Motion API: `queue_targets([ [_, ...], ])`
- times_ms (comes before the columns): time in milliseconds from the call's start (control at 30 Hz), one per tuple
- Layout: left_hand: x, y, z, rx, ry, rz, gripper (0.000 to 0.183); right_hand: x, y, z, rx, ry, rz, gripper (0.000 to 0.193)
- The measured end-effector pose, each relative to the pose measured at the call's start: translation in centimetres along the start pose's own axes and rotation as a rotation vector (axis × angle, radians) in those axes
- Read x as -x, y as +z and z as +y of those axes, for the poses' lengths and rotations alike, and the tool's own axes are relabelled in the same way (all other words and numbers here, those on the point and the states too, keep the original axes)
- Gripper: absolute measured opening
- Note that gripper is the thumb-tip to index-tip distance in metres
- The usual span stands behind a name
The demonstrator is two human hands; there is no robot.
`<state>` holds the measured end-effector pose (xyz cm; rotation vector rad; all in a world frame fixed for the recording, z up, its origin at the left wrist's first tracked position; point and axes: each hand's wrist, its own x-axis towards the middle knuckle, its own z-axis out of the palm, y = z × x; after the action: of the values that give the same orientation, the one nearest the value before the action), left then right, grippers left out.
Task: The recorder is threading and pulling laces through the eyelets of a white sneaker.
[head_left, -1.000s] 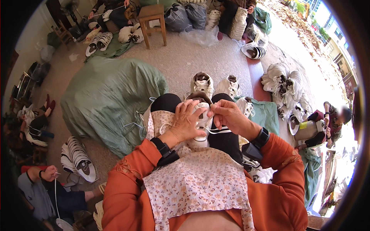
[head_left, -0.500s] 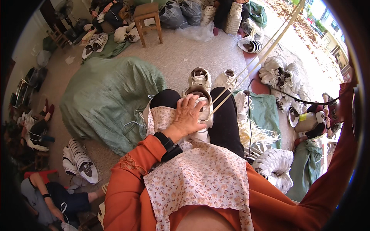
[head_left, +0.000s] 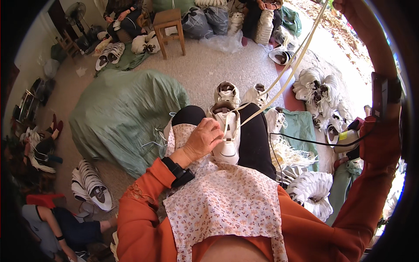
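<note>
Hands well apart, I have my left hand (head_left: 203, 139) low with its fingers curled beside the shoe, though I can't tell whether they are pinching the lace, and my right hand (head_left: 355, 15) raised to the top right edge, its fingers cut off by the frame so that I can't tell its grip. Between them the flat, cream-coloured fabric lace (head_left: 308, 44) slants up in two long strands, with a small loop beside my left fingertips. The white low-cut shoe with a brown padded collar (head_left: 227, 150) sits between my knees, smooth rounded toe facing me. To draw the lace well, I'd say, the pull should be long and even, the flat ribbon kept from twisting, the shoe steadied so it doesn't tip, and the two strands matched in length. Under my wrists lies a thin, softly creased floral apron (head_left: 222, 201), over stretchy black trousers (head_left: 253, 144). Beyond my knees stand two similar white shoes, one near (head_left: 227, 91), one to its right (head_left: 256, 95). Farther out, a crumpled green woven sheet (head_left: 126, 118) bulges at left; at right lie a stringy cream lace bundle (head_left: 288, 153) and a ribbed curl of nested white shoe pieces (head_left: 310, 187).
</note>
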<state>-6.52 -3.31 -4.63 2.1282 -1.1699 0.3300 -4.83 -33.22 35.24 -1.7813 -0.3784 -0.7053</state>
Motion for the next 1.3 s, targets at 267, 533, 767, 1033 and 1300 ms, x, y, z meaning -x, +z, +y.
queue_targets([
  [267,0.3,0.7,0.4,-0.184,0.161,0.053,0.015,2.7,-2.3,10.9,-0.211,0.213,0.172,0.026],
  [533,-0.3,-0.1,1.2,-0.198,0.089,-0.125,0.014,22.9,7.7,19.4,-0.040,0.525,-0.674,0.016],
  [767,-1.2,-1.1,1.9,-0.038,-0.079,-0.320,0.016,29.3,11.3,23.9,0.059,0.334,-0.742,0.012],
  [1033,-1.4,-1.0,-0.2,-0.026,0.184,-0.238,0.016,29.2,11.5,23.8,0.303,0.028,-0.821,0.015],
  [1300,-1.3,-1.4,0.8,0.051,0.161,-0.265,0.013,29.7,12.2,24.6,0.471,-0.098,-0.905,0.017],
])
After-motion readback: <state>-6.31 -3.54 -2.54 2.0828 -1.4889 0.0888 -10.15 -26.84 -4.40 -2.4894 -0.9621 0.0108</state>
